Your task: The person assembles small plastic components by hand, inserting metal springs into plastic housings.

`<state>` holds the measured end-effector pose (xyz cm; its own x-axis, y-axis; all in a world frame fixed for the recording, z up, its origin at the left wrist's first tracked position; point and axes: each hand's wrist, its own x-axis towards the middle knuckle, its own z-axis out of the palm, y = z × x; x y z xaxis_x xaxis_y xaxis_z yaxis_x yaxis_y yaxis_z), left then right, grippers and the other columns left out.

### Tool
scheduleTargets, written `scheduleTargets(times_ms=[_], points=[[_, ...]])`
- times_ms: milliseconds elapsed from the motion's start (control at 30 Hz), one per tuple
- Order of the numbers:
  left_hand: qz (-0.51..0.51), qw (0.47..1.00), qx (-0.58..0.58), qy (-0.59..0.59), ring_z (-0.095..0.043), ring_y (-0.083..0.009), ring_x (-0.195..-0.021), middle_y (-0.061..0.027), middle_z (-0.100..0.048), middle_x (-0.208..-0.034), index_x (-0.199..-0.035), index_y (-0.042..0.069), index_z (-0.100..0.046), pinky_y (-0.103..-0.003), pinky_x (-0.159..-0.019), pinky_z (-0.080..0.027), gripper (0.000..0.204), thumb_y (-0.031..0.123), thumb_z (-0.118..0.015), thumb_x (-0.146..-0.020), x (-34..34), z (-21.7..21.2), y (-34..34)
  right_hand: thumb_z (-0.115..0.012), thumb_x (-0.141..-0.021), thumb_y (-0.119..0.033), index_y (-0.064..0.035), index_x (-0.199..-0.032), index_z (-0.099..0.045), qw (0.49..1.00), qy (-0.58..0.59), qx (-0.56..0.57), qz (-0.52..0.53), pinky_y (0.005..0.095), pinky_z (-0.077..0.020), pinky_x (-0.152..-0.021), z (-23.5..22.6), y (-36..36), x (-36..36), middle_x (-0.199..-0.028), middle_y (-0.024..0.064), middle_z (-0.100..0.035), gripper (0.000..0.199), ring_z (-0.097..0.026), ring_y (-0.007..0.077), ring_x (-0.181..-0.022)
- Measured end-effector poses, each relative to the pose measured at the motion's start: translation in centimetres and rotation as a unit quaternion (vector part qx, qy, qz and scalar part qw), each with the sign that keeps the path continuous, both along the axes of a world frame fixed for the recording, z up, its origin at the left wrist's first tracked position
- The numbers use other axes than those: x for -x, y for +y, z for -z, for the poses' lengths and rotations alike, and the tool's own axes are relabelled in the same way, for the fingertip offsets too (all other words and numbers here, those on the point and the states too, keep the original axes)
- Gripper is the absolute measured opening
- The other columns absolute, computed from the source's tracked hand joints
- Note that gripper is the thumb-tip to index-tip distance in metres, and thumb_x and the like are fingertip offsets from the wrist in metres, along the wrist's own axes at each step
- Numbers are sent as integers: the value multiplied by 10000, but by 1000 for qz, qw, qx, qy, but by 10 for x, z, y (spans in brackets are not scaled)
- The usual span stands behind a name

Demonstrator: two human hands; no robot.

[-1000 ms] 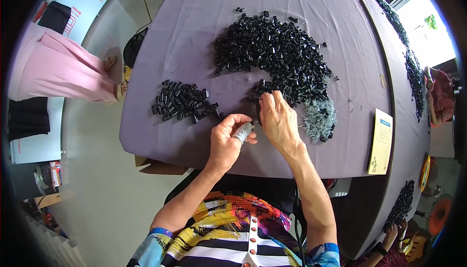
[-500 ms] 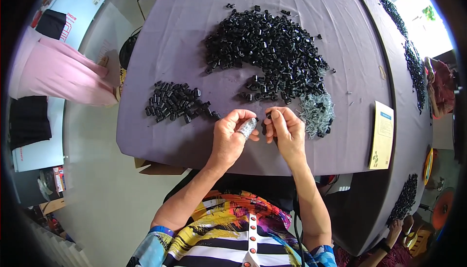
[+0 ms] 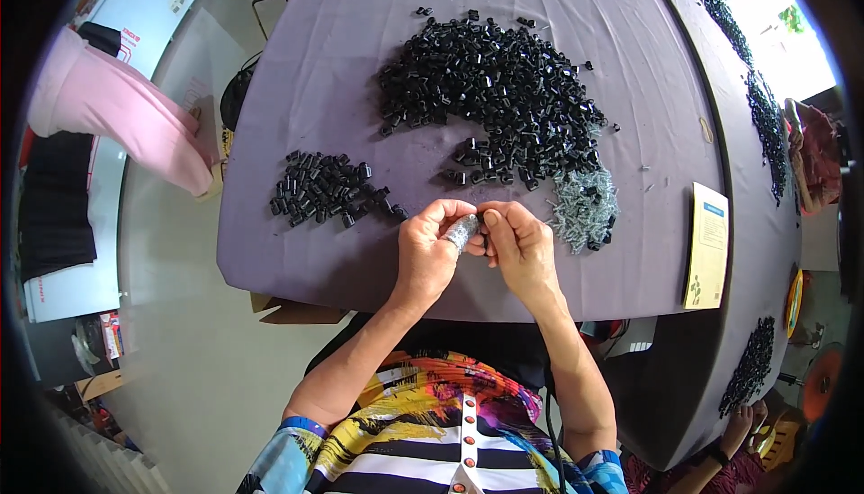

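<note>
My left hand (image 3: 425, 255) and my right hand (image 3: 524, 251) meet at the fingertips over the table's near edge. Both are closed in a pinch on small black plastic pieces (image 3: 483, 220), mostly covered by the fingers. Silvery wrapping (image 3: 461, 232) covers one digit of the left hand. Beyond the hands spreads a big heap of glossy black plastic pieces (image 3: 495, 71). Beside the right hand lies a pile of small, pale, translucent pin-like parts (image 3: 580, 211) with a few black pieces among them. A smaller group of black pieces (image 3: 315, 190) lies left of my left hand.
A grey cloth covers the table (image 3: 297, 71). A yellow printed booklet (image 3: 706, 247) lies at the right, near a rubber band (image 3: 706, 130). More black pieces (image 3: 749, 368) lie on the adjoining table, by another person's hands (image 3: 740, 426). Someone in pink (image 3: 126, 112) stands at the left.
My right hand has moved left to meet my left hand, bringing the small black pieces together. At the left, the person in pink has shifted slightly.
</note>
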<state>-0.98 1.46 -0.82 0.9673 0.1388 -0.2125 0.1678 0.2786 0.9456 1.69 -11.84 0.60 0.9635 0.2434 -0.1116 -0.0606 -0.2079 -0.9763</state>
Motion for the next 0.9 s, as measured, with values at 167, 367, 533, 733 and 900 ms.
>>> scheduleTargets(times_ms=[167,367,533,733,900], points=[[-16,1000,21,2,-645,-115,-691,-71,-656,-839,-978,-36,-613,-261,-612,-570,136,-77,-522,-885,1,-2,0,-619,-869,-53,-6,-967,-642,996,-70,40,-28,295,-482,-550,-2,-5,1,-793,99,-588,111,-600,182,-634],[27,999,-37,25,-600,-57,-702,-22,-653,-835,-1104,-20,-590,-208,-581,-503,194,4,-534,-920,7,-13,-5,-574,-797,0,-25,-1044,-557,944,-252,193,-90,422,-492,-621,1,-10,5,-884,141,-525,248,-603,346,-735],[39,992,-116,-5,-596,-53,-734,-20,-650,-870,-1105,1,-599,-207,-584,-508,205,-11,-539,-910,15,-13,-10,-598,-764,-24,-25,-1010,-567,927,-274,242,-86,405,-501,-640,0,-12,12,-877,124,-531,248,-599,324,-770],[-16,956,-258,-139,-578,-53,-654,2,-594,-791,-1055,8,-611,-189,-454,-462,203,-50,-568,-864,10,-3,-15,-627,-740,-62,-46,-963,-616,896,-350,272,-20,380,-441,-678,13,-16,16,-838,95,-547,224,-543,276,-770],[41,988,-150,23,-496,-32,-478,-3,-587,-717,-929,10,-596,-197,-370,-382,82,-40,-566,-871,7,-10,-13,-655,-735,-74,-60,-939,-656,914,-333,231,-1,374,-426,-677,14,-16,16,-820,74,-561,205,-538,271,-754]])
